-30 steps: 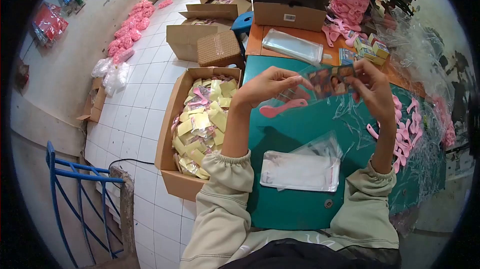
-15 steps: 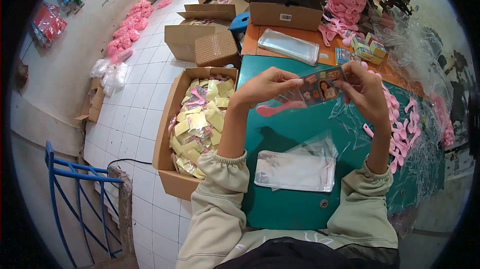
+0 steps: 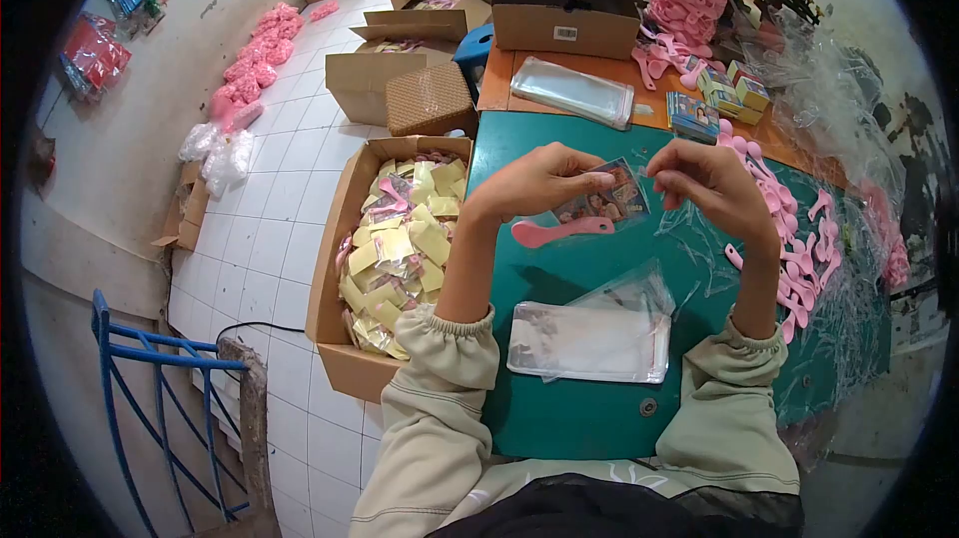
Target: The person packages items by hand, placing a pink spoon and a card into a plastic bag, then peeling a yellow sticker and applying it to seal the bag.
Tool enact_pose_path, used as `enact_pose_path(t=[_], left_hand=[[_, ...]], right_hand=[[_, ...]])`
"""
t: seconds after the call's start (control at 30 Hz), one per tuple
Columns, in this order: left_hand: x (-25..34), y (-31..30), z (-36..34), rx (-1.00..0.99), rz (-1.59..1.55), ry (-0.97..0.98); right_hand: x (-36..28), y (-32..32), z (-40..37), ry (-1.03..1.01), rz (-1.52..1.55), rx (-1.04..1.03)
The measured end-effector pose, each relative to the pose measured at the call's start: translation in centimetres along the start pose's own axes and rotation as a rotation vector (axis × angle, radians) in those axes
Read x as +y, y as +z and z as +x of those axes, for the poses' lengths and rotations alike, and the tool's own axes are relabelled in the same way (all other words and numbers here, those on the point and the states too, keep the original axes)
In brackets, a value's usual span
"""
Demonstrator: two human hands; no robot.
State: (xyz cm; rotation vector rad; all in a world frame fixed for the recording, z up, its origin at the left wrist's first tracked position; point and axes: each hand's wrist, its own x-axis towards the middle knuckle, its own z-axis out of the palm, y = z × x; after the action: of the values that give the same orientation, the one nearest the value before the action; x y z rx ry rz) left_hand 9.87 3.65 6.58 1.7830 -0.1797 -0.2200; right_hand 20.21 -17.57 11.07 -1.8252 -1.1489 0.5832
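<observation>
Right hand has let go of the card, left hand pinching it beyond stacked bags, pink spoon lying crosswise, bowl-end left.

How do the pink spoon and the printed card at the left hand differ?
The pink spoon is long and narrow; the printed card is flat and rectangular. The pink spoon is one plain colour; the printed card carries dark, many-coloured pictures. Both are at the left hand, above the green table.
</observation>
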Motion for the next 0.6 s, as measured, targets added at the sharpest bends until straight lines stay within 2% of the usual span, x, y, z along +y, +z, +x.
enact_pose_path(t=[0.13,0.23,0.33,0.43,0.53,0.6], left_hand=[[-0.2,0.1,0.1,-0.022,0.024,0.002],[1.1,0.4,-0.3,0.006,0.099,-0.068],[0.4,0.9,0.6,0.051,0.224,-0.031],[0.0,1.3,1.0,0.097,0.366,0.109],[-1.2,2.1,1.2,0.354,0.515,0.211],[0.1,1.6,0.5,0.237,0.426,0.058]], right_hand=[[0.0,0.7,0.4,0.048,-0.017,-0.079],[0.4,1.4,0.7,0.075,-0.137,-0.068],[0.4,2.5,1.1,-0.068,-0.203,-0.003],[1.1,3.2,1.4,-0.120,-0.200,0.004],[0.9,3.1,1.5,-0.057,-0.240,-0.060],[1.0,2.7,1.5,-0.005,-0.165,-0.072]])
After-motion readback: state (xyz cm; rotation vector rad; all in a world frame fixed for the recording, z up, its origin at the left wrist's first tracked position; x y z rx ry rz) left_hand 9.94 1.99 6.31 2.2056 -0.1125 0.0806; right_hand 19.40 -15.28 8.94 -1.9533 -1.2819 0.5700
